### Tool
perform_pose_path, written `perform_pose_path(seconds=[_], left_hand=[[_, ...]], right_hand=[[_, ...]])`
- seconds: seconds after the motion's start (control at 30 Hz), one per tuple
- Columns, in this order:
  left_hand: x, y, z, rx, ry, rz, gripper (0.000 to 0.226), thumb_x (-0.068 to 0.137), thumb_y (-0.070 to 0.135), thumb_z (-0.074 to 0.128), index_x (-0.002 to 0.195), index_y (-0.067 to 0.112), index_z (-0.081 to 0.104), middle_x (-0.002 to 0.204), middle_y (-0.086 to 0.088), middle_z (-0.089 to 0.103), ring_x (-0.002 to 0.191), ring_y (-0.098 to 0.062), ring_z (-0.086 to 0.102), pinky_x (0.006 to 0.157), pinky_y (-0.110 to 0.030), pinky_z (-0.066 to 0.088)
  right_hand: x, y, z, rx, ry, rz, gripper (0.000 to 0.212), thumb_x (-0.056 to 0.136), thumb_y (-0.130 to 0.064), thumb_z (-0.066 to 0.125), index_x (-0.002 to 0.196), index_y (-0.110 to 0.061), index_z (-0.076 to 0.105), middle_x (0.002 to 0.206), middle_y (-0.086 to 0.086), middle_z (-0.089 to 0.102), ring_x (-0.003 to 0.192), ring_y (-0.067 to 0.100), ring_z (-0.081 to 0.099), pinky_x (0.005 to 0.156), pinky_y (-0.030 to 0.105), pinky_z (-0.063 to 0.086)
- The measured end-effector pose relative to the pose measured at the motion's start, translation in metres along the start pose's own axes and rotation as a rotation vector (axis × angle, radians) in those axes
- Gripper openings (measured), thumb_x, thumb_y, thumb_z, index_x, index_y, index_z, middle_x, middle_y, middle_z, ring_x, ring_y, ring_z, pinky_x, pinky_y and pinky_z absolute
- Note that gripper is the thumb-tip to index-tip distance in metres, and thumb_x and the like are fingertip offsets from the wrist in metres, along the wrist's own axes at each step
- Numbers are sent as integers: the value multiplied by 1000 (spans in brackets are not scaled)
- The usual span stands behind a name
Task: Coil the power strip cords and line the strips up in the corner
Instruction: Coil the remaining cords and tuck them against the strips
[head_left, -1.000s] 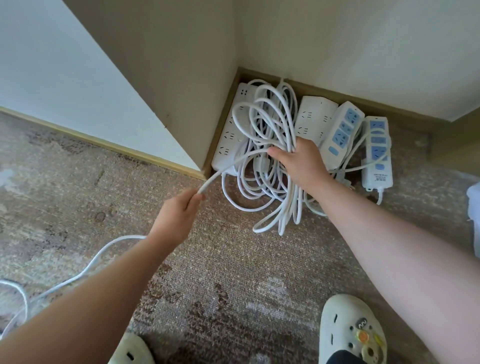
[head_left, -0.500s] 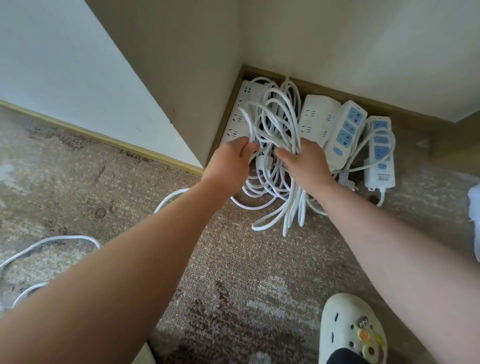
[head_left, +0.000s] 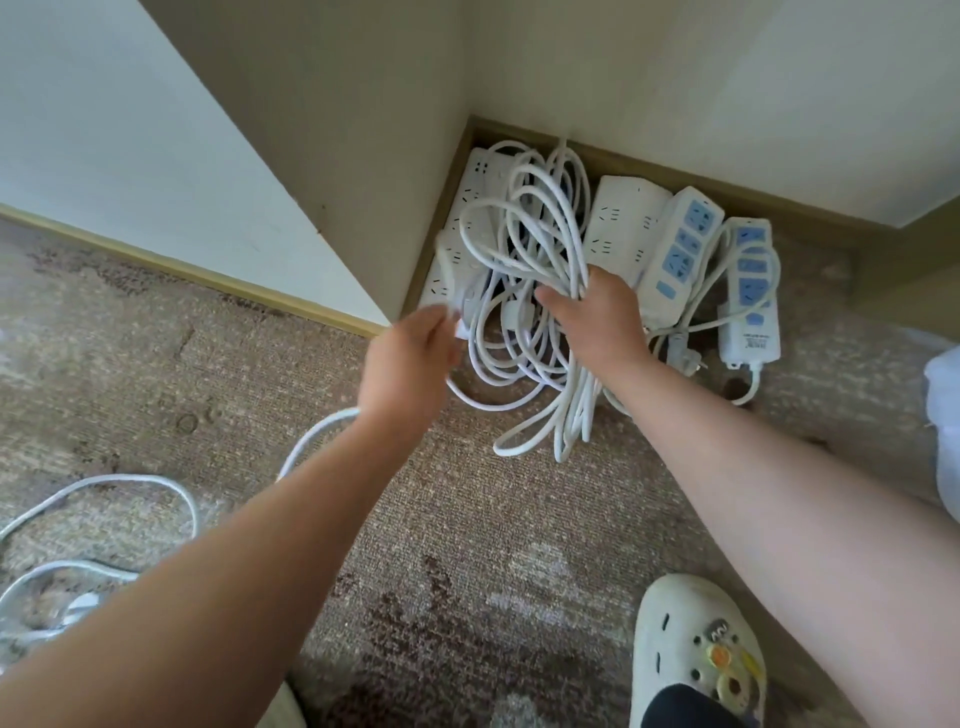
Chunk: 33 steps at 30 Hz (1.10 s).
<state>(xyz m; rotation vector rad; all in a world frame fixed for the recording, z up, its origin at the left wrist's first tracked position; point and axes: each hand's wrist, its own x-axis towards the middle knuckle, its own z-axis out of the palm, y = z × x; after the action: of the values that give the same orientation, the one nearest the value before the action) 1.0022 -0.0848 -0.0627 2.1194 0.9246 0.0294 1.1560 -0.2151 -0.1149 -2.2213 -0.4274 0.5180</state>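
since half a second ago, pulled back from the coil (head_left: 524, 291) with the left hand (head_left: 410, 358), now blurred beside it with loose cord (head_left: 317, 436) trailing under the wrist to the carpet (head_left: 467, 519), grip impossible to tell. clamped with the right hand (head_left: 602, 322) round the gathered loops, over the strips (head_left: 670, 254) lined along the corner skirting. probably light, limp and springy, prone to slip and fan out, so best pinched where all loops cross, with the slack fed in near the hand rather than dragged by its far end.
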Motion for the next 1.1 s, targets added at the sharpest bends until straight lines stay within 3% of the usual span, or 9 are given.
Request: perform_pose_path(seconds=[0.13, 0.2, 0.3, 0.4, 0.47, 0.6, 0.8, 0.93, 1.1], left_hand=[[38, 53, 20, 55, -84, 36, 29, 100, 16, 41, 78, 7, 58, 65, -12, 57, 53, -21, 42, 49, -29, 34], [43, 51, 23, 174, -107, -4, 27, 99, 10, 40, 75, 8, 53, 62, -6, 49, 54, -21, 40, 47, -26, 30], [37, 49, 30, 291, -124, 10, 29, 101, 15, 41, 73, 14, 47, 63, -2, 48, 51, -18, 42, 43, -26, 26], [36, 54, 41, 264, -145, 27, 28, 102, 22, 39, 77, 15, 50, 64, -1, 49, 53, -17, 46, 44, -27, 30], [37, 57, 45, 228, -160, 32, 25, 102, 23, 38, 85, 16, 56, 67, -2, 54, 56, -19, 52, 47, -29, 41], [34, 57, 47, 206, -273, 89, 26, 101, 11, 37, 113, 12, 60, 92, -9, 66, 77, -23, 64, 69, -39, 57], [9, 26, 41, 97, -371, 20, 25, 101, 18, 43, 105, 10, 66, 86, -2, 70, 76, -17, 68, 71, -38, 59], [-11, 21, 44, 130, -272, 120, 25, 100, 19, 45, 93, 8, 66, 77, -5, 69, 71, -21, 67, 62, -37, 57], [-2, 40, 67, 202, -262, 180, 22, 100, 17, 43, 101, 12, 65, 73, -3, 56, 68, -24, 54, 56, -31, 36]], right_hand=[[1, 0, -7, 141, -34, 25, 44, 92, -51, 60, 79, -9, 63, 74, 10, 67, 67, 21, 64, 64, 37, 48], [0, 1, -9, 201, -63, 30, 54, 93, -55, 56, 78, -3, 59, 70, 10, 61, 63, 23, 58, 66, 36, 44], [-2, -2, -9, 262, -101, 49, 44, 94, -55, 55, 58, -31, 57, 48, -16, 45, 46, 1, 43, 57, 21, 37], [-5, -7, -10, 260, -139, 62, 45, 94, -53, 57, 49, -51, 57, 39, -21, 44, 37, -5, 41, 43, 6, 30], [-3, -6, -13, 292, -139, 64, 30, 89, -56, 63, 64, -39, 66, 46, -19, 55, 41, -7, 48, 44, 6, 34], [1, 0, -14, 339, -107, 109, 36, 82, -52, 71, 89, -17, 75, 80, 0, 74, 66, 5, 67, 55, 9, 47], [-4, -2, -7, 338, -80, 91, 35, 84, -30, 69, 78, 5, 65, 61, 8, 49, 52, 14, 45, 46, 24, 38], [-8, -6, -7, 332, -87, 101, 29, 85, -24, 65, 64, -7, 53, 57, 4, 40, 51, 14, 38, 48, 25, 33], [-7, -13, -11, 249, -162, 108, 14, 81, -12, 61, 74, -1, 67, 63, 10, 68, 55, 12, 64, 54, 26, 51]])
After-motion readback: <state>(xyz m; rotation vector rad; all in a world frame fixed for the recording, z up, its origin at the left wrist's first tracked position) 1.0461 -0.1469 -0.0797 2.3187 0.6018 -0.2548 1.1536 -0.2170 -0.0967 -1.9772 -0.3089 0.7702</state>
